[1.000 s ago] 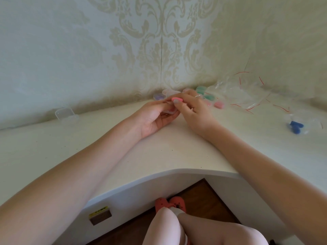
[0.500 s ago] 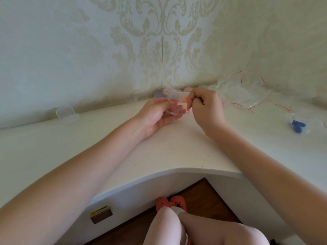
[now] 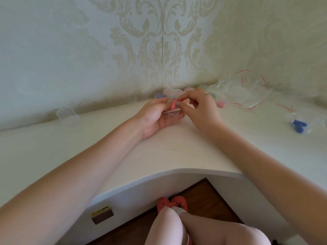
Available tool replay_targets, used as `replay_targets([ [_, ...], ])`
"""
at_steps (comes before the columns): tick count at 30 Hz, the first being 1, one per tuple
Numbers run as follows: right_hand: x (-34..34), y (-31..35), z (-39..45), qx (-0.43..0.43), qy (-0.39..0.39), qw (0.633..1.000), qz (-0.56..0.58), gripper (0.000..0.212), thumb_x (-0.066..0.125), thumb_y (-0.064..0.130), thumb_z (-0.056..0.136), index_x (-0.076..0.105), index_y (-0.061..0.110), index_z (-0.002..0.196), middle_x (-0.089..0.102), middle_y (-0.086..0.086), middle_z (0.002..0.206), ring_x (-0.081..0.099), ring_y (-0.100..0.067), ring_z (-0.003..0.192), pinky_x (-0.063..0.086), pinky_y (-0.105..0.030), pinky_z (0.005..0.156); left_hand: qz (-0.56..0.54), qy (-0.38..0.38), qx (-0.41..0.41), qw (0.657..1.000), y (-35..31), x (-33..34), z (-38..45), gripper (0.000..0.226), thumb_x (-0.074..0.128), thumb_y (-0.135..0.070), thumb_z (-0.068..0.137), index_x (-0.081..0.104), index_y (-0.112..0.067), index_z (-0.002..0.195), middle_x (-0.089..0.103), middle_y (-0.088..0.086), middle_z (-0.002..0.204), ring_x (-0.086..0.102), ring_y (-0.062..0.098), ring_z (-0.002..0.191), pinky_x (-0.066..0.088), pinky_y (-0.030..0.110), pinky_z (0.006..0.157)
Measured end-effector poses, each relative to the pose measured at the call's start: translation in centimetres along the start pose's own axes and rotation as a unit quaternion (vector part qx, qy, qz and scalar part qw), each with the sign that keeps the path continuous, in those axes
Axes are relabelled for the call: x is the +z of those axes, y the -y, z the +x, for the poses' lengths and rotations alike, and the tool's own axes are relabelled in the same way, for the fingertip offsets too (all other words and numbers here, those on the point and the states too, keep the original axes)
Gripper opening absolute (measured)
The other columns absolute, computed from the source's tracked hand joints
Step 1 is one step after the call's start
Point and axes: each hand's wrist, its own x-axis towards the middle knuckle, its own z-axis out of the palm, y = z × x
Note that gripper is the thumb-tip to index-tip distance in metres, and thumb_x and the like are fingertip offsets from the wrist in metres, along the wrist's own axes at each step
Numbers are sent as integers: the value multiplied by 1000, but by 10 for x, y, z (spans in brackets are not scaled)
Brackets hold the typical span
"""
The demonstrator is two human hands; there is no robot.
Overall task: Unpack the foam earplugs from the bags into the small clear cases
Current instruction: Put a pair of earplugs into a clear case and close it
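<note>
While the left hand (image 3: 155, 117) cradles a small clear case (image 3: 172, 113), the right hand (image 3: 200, 106) pinches a pink earplug (image 3: 173, 105) into it near the far corner; springy foam could pop back out.

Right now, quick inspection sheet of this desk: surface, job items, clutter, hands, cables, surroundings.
Surface: white corner desk, a few dark specks.
Job's things: pink earplug at the open clear case; coloured filled cases in the corner; empty case far left; blue earplugs bagged at right.
Clutter: emptied clear bags with red strips.
Grippers: left hand holds the case; right hand pinches the earplug.
Cables: nothing seen.
Surroundings: patterned wallpaper, wood floor, red shoes.
</note>
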Motion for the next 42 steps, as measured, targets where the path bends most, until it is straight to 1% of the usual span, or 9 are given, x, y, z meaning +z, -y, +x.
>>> replay_targets([
  [6, 4, 0, -1, 3, 11, 1000, -15, 10, 73, 15, 80, 74, 18, 89, 39, 13, 75, 44, 4, 64, 33, -11, 60, -32, 25, -22, 999, -1, -2, 0, 23, 42, -7, 98, 64, -2, 100, 63, 15, 98, 63, 16, 80, 58, 28, 74],
  [11, 3, -1, -3, -3, 21, 999, -30, 7, 68, 14, 81, 70, 16, 88, 41, 15, 68, 44, 6, 59, 32, -12, 56, 25, 19, -14, 999, 1, -2, 1, 24, 39, 2, 97, 62, -2, 94, 68, 12, 95, 67, 15, 81, 58, 24, 75],
  [17, 3, 6, -2, -2, -30, 988, 152, 22, 35, 7, 85, 53, 19, 90, 53, 5, 78, 47, -1, 69, 41, -22, 67, -59, 2, -21, 998, -2, 3, -1, 26, 33, 9, 97, 59, 7, 95, 73, 15, 79, 72, 18, 74, 58, 23, 74],
  [20, -2, 9, -5, -45, -26, 987, 153, 28, 38, 2, 95, 44, 29, 96, 65, 3, 90, 61, -8, 75, 52, -33, 68, -55, -1, -19, 998, -3, 4, -2, 24, 34, 13, 94, 57, 8, 95, 73, 12, 77, 72, 19, 73, 58, 26, 78],
  [23, -1, 10, -7, -39, 19, 987, 152, 31, 57, 0, 89, 41, 27, 94, 71, -1, 100, 69, -12, 84, 56, -31, 74, -56, -17, -18, 998, -2, 2, 1, 25, 33, 12, 94, 55, 7, 103, 69, 5, 69, 69, 13, 65, 58, 28, 77],
  [27, -1, 11, -6, -5, 36, 986, 162, 18, 72, -3, 77, 61, 10, 83, 71, -11, 94, 69, -8, 75, 57, -24, 73, -54, -7, -28, 998, -2, 1, 2, 26, 33, 8, 95, 56, 5, 107, 62, 11, 82, 64, 13, 68, 59, 25, 71],
  [31, -2, 11, -5, -9, 9, 991, 134, 11, 72, 3, 79, 70, 12, 84, 64, 7, 77, 61, -2, 62, 50, -16, 64, -78, -6, -30, 996, -2, 0, 2, 26, 33, 8, 95, 58, 6, 103, 66, 11, 79, 68, 14, 68, 57, 31, 82],
  [36, -1, 9, -4, 11, 13, 982, 189, 6, 62, 1, 87, 66, 5, 91, 71, -10, 74, 70, -13, 70, 54, -23, 68, -58, -1, -22, 998, 0, -1, 2, 22, 38, 5, 96, 58, 3, 102, 61, 11, 86, 69, 16, 75, 55, 34, 87],
  [42, 1, 10, -6, 12, 10, 991, 135, 7, 64, 8, 88, 62, 4, 83, 70, 0, 68, 62, 6, 57, 39, -4, 55, -53, 5, -19, 998, 1, -3, 4, 24, 36, 4, 97, 60, 2, 101, 57, 11, 86, 65, 13, 73, 57, 30, 84],
])
